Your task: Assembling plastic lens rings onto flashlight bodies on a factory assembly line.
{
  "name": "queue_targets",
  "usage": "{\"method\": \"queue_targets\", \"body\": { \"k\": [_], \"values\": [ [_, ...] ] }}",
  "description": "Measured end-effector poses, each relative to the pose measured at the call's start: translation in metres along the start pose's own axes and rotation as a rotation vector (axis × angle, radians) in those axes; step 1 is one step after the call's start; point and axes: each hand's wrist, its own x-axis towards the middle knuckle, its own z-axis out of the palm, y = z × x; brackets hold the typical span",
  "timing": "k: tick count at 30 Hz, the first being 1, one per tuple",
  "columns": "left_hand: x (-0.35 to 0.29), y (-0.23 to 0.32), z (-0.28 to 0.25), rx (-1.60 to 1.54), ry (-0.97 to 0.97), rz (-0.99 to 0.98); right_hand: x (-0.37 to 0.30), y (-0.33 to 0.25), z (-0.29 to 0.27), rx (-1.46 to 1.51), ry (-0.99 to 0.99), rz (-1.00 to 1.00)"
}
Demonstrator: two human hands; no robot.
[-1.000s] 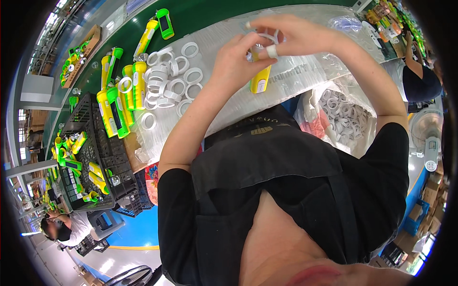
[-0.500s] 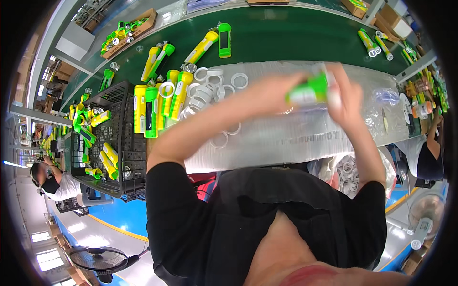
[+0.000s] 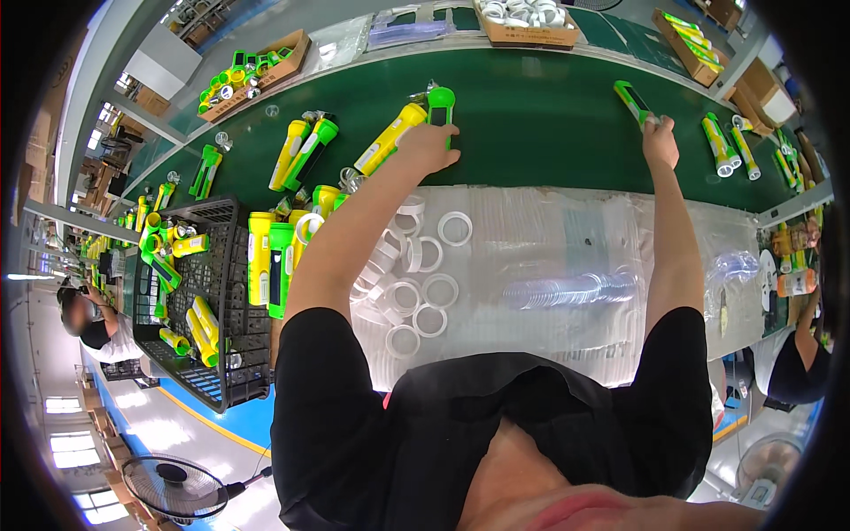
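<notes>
My left hand (image 3: 429,149) reaches to the far side of the bench, its fingers closed around the lower end of a green flashlight (image 3: 441,99) with a dark panel. Beside that hand lies a yellow flashlight (image 3: 390,140). Out to the right, my right hand (image 3: 660,143) grips the near end of another green flashlight (image 3: 631,99), which tilts away to the left on the green surface (image 3: 540,115). Several white rings (image 3: 430,320) lie loose near my left forearm. A row of clear discs (image 3: 571,290) rests on the plastic-covered mat between my arms.
A black crate (image 3: 226,292) with several yellow and green flashlights stands at left. More flashlights (image 3: 258,258) stand beside it. At the back are cardboard boxes, one with white rings (image 3: 531,34). More flashlights (image 3: 719,146) lie at right. Co-workers sit at both sides.
My hands have parted from in front of me: the left moved left to the green flashlight, the right went far right with a green flashlight. The view has tilted farther up the bench.
</notes>
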Motion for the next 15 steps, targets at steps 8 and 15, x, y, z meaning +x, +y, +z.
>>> {"method": "queue_targets", "body": {
  "k": [8, 15],
  "values": [
    [-0.099, 0.105, -0.03, -0.505, 0.127, 0.355, -0.152, -0.132, -0.108, 0.976, -1.065, 0.127],
    [-0.183, 0.153, -0.033, -1.069, 0.153, 0.229, -0.281, -0.126, -0.188, 1.83, -0.969, 0.479]
  ]
}}
